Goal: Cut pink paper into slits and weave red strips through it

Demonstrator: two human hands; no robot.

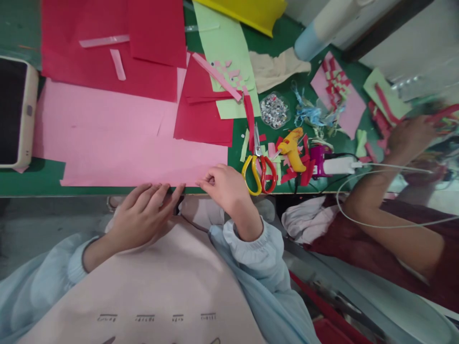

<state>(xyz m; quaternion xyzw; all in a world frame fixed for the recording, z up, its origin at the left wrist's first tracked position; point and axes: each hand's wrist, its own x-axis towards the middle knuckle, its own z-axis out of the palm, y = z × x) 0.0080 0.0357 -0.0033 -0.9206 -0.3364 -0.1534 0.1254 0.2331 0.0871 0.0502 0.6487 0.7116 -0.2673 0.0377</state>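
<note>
Wearer's two hands [145, 215] [229, 187], one phone [14, 112], one glue gun [295, 150]

Green tbl [39, 179] w/ pink paper [125, 134], phone [12, 110] at far L, clear tub [274, 111], scissors [257, 150] & glue gun [295, 149] on R.

Shows soft pink on the wide paper sheet [136, 138], deep red on the overlapping sheets [156, 31], pale green on the long sheet [233, 45] and darker green on the tabletop [43, 178]. Pairs yellow with red on the scissor handles [263, 167]; has yellow on the glue gun [295, 149]. Mixes red and light green in blocks on the small strips [336, 82]. Carries light blue on the sleeves [256, 248], off-white with dark printed marks on the apron [175, 272].
</note>
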